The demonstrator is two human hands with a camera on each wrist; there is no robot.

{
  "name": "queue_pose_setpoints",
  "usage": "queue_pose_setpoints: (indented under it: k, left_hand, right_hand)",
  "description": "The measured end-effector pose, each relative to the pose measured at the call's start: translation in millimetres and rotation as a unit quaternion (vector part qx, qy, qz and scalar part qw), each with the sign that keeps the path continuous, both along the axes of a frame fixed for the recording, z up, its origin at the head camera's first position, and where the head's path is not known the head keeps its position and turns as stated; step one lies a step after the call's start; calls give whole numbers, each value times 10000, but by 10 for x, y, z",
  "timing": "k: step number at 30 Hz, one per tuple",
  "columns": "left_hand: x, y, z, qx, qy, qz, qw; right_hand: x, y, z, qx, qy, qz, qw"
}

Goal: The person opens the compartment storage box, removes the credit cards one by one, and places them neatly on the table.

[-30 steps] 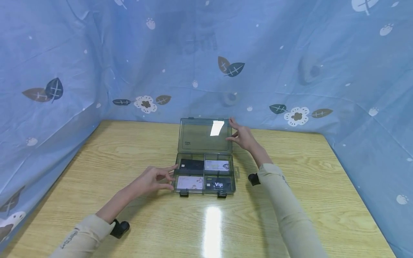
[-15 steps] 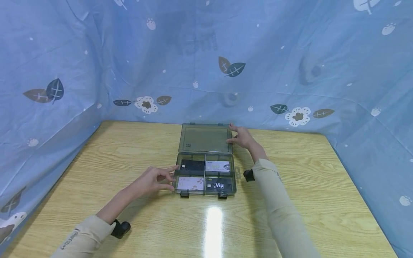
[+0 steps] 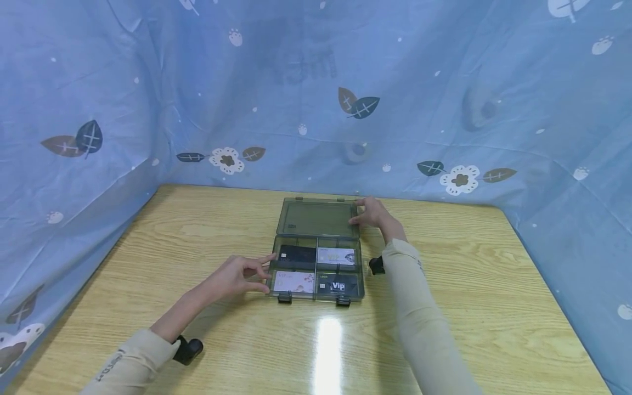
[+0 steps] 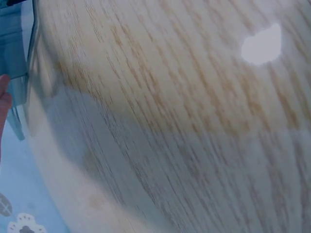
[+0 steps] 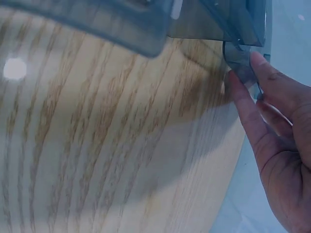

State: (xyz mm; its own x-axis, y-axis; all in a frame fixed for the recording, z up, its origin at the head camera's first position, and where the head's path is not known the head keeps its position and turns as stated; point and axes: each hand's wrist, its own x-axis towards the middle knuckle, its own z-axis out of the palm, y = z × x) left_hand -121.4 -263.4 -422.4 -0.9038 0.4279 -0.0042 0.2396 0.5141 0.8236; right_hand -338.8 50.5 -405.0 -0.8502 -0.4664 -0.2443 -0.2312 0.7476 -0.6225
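Observation:
A grey see-through plastic compartment box (image 3: 315, 298) lies on the table with its lid (image 3: 320, 219) tipped back behind it. In its compartments lie a black card (image 3: 298, 255), a white VIP card (image 3: 337, 256), a pale pink card (image 3: 294, 282) and a black Vip card (image 3: 338, 285). My left hand (image 3: 237, 277) holds the box's left side, thumb at the front corner; only its fingertips (image 4: 4, 92) appear in the left wrist view. My right hand (image 3: 377, 213) pinches the lid's right edge between thumb and finger, as the right wrist view also shows.
Two latches (image 3: 284, 298) stick out from the box's front edge. The wood-grain table (image 3: 469, 307) reaches a blue patterned curtain (image 3: 276, 99) at the back and sides. A bright light reflection lies in front of the box.
The lid has swung further back and down toward the table, and my right hand has lowered with it. My left hand stays at the box's left side.

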Motion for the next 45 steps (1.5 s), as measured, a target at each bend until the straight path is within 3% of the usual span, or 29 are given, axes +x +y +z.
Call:
queue_pose_setpoints:
  k: [7,16,19,23,28,31,36,45]
  left_hand:
    - [-3,29,21,35,-8,0,10000]
    - [-3,43,28,260,-145,-1,9996]
    - [-8,47,30,249,-140,-8,9996]
    - [-19,54,41,248,-103,-35,9996]
    - [-23,43,38,259,-169,7,9995]
    - [-24,33,37,202,-162,23,9997]
    - [-27,13,26,248,-164,16,9996]
    - [-12,-7,5,356,-213,4,9991]
  right_hand:
    - [29,-11,50,-264,-587,-276,9975]
    - [32,-69,143,748,-339,-61,9966]
    - [34,-59,153,829,-185,-21,9964]
    - [41,22,111,454,41,-3,9990]
    - [67,136,24,-485,56,-34,9988]
    - [93,195,-7,-1238,-372,-168,9915]
    - [129,272,-44,-2277,-947,-150,9690]
    - [212,352,-117,-2722,-977,2,9573]
